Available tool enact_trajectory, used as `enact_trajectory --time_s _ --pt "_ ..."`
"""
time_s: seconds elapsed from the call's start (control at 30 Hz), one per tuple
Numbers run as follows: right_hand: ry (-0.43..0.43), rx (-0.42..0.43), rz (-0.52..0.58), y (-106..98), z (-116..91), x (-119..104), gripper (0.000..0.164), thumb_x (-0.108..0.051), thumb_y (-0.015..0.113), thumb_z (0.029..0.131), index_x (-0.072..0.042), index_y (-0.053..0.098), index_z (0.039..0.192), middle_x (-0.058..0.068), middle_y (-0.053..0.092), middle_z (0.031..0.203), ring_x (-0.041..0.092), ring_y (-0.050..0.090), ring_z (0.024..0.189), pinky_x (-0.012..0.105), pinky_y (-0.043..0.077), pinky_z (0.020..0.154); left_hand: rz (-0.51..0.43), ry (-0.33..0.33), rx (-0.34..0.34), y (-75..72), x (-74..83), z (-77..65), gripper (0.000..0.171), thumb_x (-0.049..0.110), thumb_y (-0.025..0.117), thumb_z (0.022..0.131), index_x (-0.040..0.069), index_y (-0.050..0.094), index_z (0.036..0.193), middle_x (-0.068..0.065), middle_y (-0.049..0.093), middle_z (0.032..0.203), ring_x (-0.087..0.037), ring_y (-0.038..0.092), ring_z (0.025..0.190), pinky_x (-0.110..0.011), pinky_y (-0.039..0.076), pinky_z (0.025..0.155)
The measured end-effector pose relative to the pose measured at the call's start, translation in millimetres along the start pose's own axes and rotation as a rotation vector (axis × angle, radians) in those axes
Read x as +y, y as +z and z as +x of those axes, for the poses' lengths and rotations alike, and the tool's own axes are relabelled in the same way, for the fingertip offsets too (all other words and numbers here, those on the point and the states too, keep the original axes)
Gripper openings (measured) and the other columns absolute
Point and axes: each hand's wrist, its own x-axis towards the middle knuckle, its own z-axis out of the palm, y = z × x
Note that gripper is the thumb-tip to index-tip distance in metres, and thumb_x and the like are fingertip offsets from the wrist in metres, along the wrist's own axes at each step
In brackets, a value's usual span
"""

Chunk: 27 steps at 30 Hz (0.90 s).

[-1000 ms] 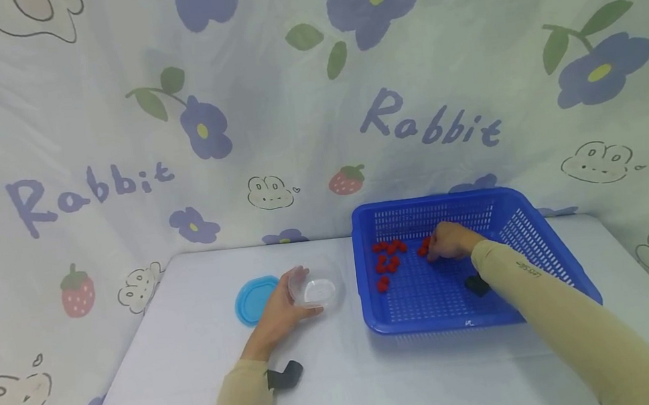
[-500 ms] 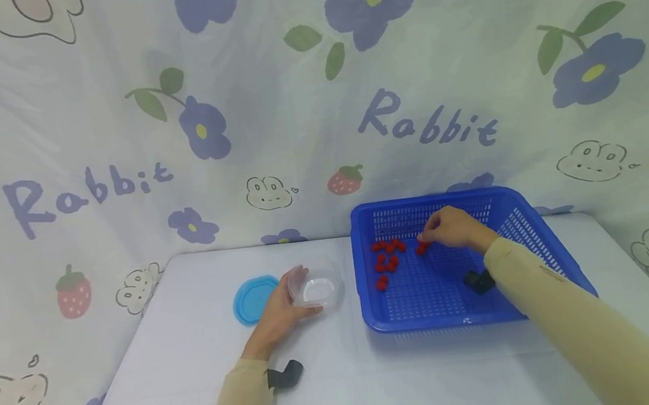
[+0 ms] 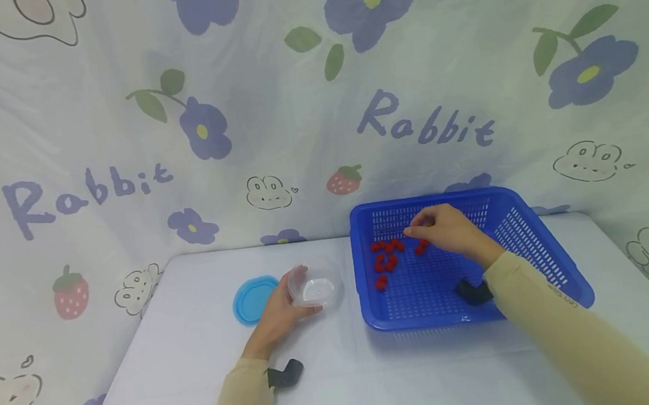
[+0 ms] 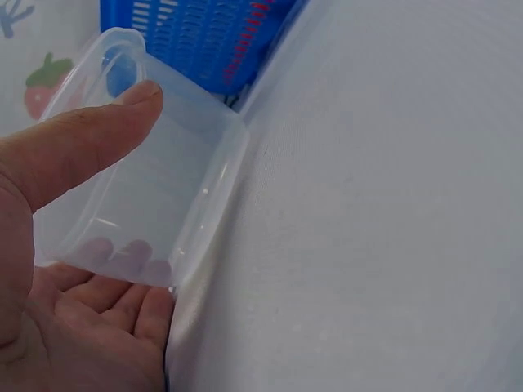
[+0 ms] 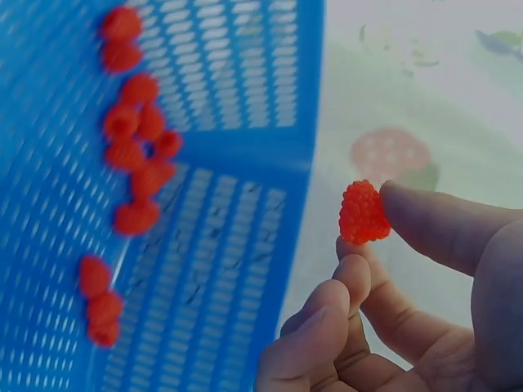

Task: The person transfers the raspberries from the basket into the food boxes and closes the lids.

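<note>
Between thumb and fingertips, my right hand (image 3: 447, 231) pinches one red raspberry (image 5: 364, 213), held up above the blue basket (image 3: 434, 322). Several more raspberries (image 5: 139, 178) lie in the basket, mostly on its left side, with a few (image 3: 422, 247) below my right hand. My left hand (image 3: 279, 311) grips a clear plastic tub (image 4: 163, 180) on the white table, thumb on the near side and fingers round the far side. No berries show inside the tub. A light blue lid (image 3: 254, 301) lies flat just left of it, partly covered by my left hand.
The basket's slotted walls (image 3: 521, 240) rise around the berries, and its left rim stands a short way right of the tub. A patterned cloth (image 3: 289, 99) hangs behind the table (image 3: 345, 387).
My right hand has lifted from the basket floor with a raspberry and moved slightly left, uncovering the berries beneath. My left hand and the tub have stayed in place.
</note>
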Motion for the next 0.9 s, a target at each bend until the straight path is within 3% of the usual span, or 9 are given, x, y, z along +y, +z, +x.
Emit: enact_trajectory --time_s 0.3,0.47,0.7,0.9 --pt "-0.049 0.036 0.089 21 -9 -28 0.031 -0.04 0.064 0.086 -0.013 0.065 0.101 0.004 0.064 0.093 0.021 0.056 0.081 0.031 0.048 0.066 0.003 0.003 0.012 3.0 -35.4 12.6 0.093 0.021 0.084 0.067 0.011 0.031 0.142 -0.004 0.043 0.141 -0.019 0.028 0.136 -0.041 0.021 0.111" --pt "-0.074 0.041 0.148 31 -10 -42 0.03 -0.039 0.065 0.085 -0.012 0.066 0.099 0.008 0.065 0.093 0.021 0.056 0.08 0.031 0.047 0.065 0.032 -0.013 0.024 3.6 -37.7 12.7 0.092 0.027 0.084 0.066 0.017 0.032 0.141 0.005 0.045 0.139 -0.014 0.03 0.135 -0.04 0.024 0.11" --pt "-0.086 0.045 0.215 49 -10 -59 0.026 -0.037 0.066 0.085 -0.014 0.066 0.097 0.008 0.063 0.084 0.02 0.056 0.067 0.03 0.047 0.057 0.039 -0.031 0.018 3.7 -30.0 10.0 0.091 0.027 0.083 0.068 0.017 0.032 0.142 0.003 0.044 0.14 -0.017 0.029 0.135 -0.045 0.022 0.11" --pt "-0.092 0.049 0.213 65 -10 -72 0.026 -0.037 0.068 0.082 -0.014 0.067 0.094 0.006 0.058 0.076 0.019 0.05 0.061 0.026 0.041 0.05 0.047 -0.026 0.022 4.2 -35.3 11.1 0.093 0.031 0.084 0.066 0.018 0.032 0.141 0.003 0.045 0.139 -0.017 0.03 0.135 -0.046 0.023 0.11"
